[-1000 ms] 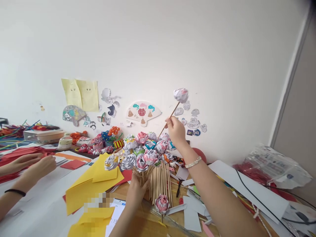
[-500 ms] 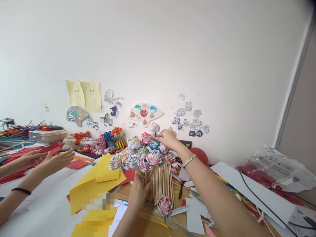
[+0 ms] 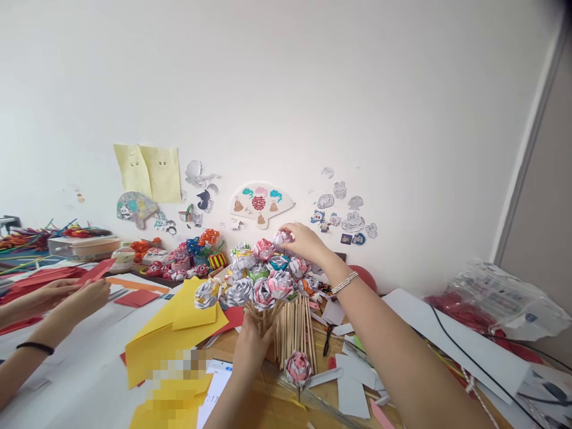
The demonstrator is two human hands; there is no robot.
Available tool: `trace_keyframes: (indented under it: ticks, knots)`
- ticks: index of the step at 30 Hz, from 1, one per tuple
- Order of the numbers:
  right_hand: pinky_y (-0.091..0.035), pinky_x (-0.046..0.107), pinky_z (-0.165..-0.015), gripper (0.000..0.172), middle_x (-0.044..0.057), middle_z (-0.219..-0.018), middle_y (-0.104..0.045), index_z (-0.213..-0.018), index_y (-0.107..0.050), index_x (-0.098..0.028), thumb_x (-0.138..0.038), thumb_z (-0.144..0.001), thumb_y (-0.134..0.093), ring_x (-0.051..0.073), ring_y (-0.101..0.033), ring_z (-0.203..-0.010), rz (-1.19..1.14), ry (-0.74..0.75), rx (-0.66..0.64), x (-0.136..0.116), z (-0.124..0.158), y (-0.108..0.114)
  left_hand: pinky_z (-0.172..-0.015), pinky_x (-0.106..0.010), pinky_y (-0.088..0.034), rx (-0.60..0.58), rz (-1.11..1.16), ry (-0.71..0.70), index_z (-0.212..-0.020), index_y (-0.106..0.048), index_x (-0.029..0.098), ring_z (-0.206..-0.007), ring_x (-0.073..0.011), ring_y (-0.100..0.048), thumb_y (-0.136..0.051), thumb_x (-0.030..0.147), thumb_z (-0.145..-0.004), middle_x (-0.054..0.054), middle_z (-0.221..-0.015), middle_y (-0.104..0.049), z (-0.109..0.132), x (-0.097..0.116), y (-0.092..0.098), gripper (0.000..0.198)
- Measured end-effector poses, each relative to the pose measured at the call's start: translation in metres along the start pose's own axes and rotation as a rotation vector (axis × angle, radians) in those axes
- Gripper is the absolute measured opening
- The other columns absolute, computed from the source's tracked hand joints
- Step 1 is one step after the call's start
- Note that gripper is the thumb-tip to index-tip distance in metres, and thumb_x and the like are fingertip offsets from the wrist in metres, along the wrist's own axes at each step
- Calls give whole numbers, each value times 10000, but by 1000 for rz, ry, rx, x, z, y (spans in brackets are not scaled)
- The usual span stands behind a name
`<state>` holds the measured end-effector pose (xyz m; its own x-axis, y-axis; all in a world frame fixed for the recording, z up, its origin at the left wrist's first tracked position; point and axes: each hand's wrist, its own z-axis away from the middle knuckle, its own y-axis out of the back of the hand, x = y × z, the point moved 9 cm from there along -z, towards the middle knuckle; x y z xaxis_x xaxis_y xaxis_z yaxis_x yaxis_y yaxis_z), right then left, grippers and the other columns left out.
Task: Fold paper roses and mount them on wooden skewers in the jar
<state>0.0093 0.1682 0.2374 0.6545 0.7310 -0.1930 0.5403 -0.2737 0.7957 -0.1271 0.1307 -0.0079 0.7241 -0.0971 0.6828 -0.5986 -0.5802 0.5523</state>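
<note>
My left hand [image 3: 251, 347] is wrapped round the wooden sticks of a bunch of paper flowers [image 3: 263, 277], held upright above the wooden table [image 3: 268, 411]. My right hand [image 3: 302, 241] reaches over the top of the bunch and its fingers close on a pink and white paper flower [image 3: 282, 238] at the back of the cluster. A silver bracelet [image 3: 344, 282] circles that wrist. One more paper flower on a stick [image 3: 297, 368] lies on the table just right of my left hand.
Yellow paper sheets [image 3: 172, 333] lie left of the bunch. Another person's two hands [image 3: 78, 293] hold red paper at the far left. White paper scraps [image 3: 351, 381], a plastic bag [image 3: 496, 295] and a black cable [image 3: 473, 369] lie to the right. Cut-outs hang on the wall [image 3: 261, 202].
My right hand brought a paper flower on its stick down from high in the air into the back of the bunch. The other person's hands shifted with the red paper.
</note>
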Motion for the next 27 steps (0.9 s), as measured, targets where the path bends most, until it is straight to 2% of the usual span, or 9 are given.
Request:
trace_keyframes:
  ticks: [6,14,20,27]
  knots:
    - [-419,251,-791,348,44,-1128,-607,-1094,-595,-210,-263,-750,-590,180,-571,-954,-17,28,-60,6,4,-11,-854,-447,-422,-2,18,21,-1077,-343,167,-1120,-342,-505,-494,394,-736,-189,-1135,-539,0,-2,-2,436]
    - [-413,272,-805,423,40,-1189,-574,-1235,-480,-242,-350,-827,-498,179,-559,-978,14,13,-24,6,12,2,-832,-433,-430,-5,90,30,-1024,-384,179,-1061,-323,-547,-513,434,-708,-163,-1077,-574,-1,-2,2,425]
    - [-367,380,-848,418,46,-1122,-614,-1114,-579,-266,-385,-716,-628,276,-508,-1057,86,-18,-72,5,4,-7,-851,-413,-427,-54,151,7,-1080,-378,165,-1063,-306,-547,-556,442,-688,-154,-1107,-565,-8,-5,-1,513]
    - [-390,296,-774,362,60,-1101,-604,-1095,-563,-237,-360,-758,-602,221,-555,-968,62,-42,-10,7,-3,3,-836,-437,-435,-62,203,12,-1058,-394,170,-1034,-309,-560,-577,473,-673,-136,-1074,-584,-9,-3,1,524]
